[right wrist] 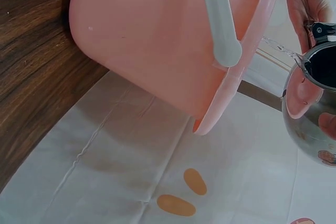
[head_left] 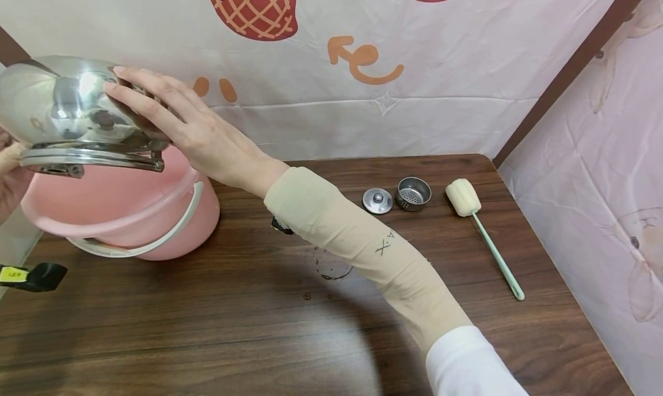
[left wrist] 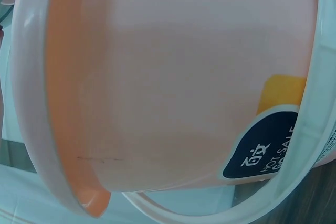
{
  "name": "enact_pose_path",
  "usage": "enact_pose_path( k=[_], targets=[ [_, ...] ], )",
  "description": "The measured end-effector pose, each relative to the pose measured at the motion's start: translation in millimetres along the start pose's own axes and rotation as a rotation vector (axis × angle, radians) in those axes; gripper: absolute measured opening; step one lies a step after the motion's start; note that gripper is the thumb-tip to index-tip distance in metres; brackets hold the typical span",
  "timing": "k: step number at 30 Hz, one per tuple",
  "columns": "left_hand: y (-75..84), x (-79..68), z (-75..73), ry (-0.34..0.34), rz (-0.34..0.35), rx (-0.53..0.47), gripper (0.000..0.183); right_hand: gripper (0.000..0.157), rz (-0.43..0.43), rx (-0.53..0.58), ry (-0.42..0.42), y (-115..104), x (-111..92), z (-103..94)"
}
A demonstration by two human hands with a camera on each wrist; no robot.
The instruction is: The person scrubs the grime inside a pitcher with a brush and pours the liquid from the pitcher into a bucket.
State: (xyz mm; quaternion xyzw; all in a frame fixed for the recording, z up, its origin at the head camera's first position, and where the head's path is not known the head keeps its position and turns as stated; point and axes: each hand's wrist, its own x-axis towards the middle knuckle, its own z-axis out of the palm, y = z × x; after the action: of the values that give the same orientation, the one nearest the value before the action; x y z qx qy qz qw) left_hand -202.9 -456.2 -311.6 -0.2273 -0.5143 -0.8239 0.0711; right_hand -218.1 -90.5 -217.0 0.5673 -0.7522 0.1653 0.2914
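A shiny stainless steel teapot [head_left: 72,105] is tipped on its side above a pink bucket [head_left: 204,223]. In the right wrist view, a thin stream of water [right wrist: 283,51] runs from the mouth of the teapot [right wrist: 294,129] towards the bucket. My left hand [head_left: 9,180], partly cut off by the head view's left edge, grips the teapot at its handle side. The right hand [head_left: 194,120] lies against the teapot's rounded underside with long, nearly straight fingers; its thumb is hidden. Only the bucket [left wrist: 184,77] with its label shows clearly in the left wrist view.
A small knobbed lid [head_left: 377,201] lies beside a perforated metal strainer [head_left: 413,193] towards the table's back. Right of them is a sponge brush [head_left: 463,198] with a pale green handle. Water drops and a wet ring [head_left: 336,272] mark the wooden table [head_left: 233,338].
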Motion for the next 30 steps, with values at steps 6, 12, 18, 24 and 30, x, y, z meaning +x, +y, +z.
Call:
enact_pose_path(
  k=[6,12,18,24,30],
  targets=[
    [5.8,1.4,14.2,0.024,-0.025,0.041,0.045,0.04,-0.081,0.017,0.091,2,-1,2.5],
    [9.6,2.5,19.2,0.048,-0.042,-0.05,0.045,0.043,-0.09,-0.012,0.066,0,1,-0.4],
    [5.5,8.7,-15.8,-0.001,-0.004,0.132,0.044,0.043,-0.087,-0.047,0.026,-3,2,-6.1],
    [3.4,15.7,-39.5,0.038,-0.027,0.182,0.037,0.044,-0.1,-0.12,0.006,-4,3,-10.2],
    [10.7,10.5,15.1,0.104,-0.022,0.21,0.03,0.044,-0.102,-0.177,-0.017,-6,4,-13.0]
  ],
)
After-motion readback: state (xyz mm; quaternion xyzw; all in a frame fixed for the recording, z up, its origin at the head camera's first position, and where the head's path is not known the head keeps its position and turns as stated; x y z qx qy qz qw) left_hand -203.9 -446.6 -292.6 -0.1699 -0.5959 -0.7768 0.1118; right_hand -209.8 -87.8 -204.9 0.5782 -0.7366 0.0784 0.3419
